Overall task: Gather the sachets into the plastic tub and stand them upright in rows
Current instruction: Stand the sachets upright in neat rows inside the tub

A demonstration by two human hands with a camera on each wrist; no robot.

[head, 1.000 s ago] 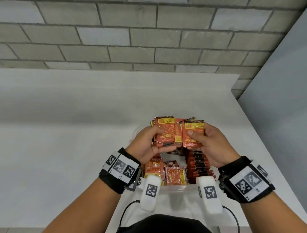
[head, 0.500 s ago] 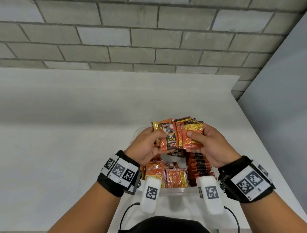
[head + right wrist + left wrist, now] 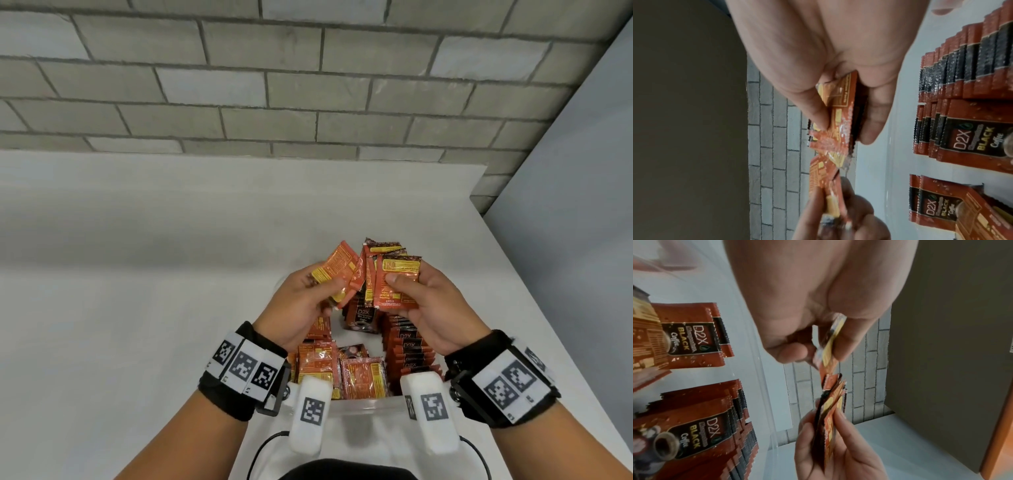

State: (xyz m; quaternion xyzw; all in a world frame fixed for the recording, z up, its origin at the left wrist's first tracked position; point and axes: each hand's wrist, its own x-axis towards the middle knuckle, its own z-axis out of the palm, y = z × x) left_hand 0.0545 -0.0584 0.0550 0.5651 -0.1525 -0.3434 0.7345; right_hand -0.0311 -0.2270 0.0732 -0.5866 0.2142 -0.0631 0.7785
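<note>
Over tub [image 3: 363, 404], upright sachets [image 3: 394, 284].

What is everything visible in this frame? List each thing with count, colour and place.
Held sachets: several, count unclear, orange-red and yellow, above the tub.
Sachets in tub: many, red and black, upright row at right, more at the near side.
Plastic tub: one, clear, near table edge.
Table: one, white.
Brick wall: grey, behind.
Wrist cameras: two, white.
Left hand: pinches one sachet.
Right hand: grips a bunch.
</note>
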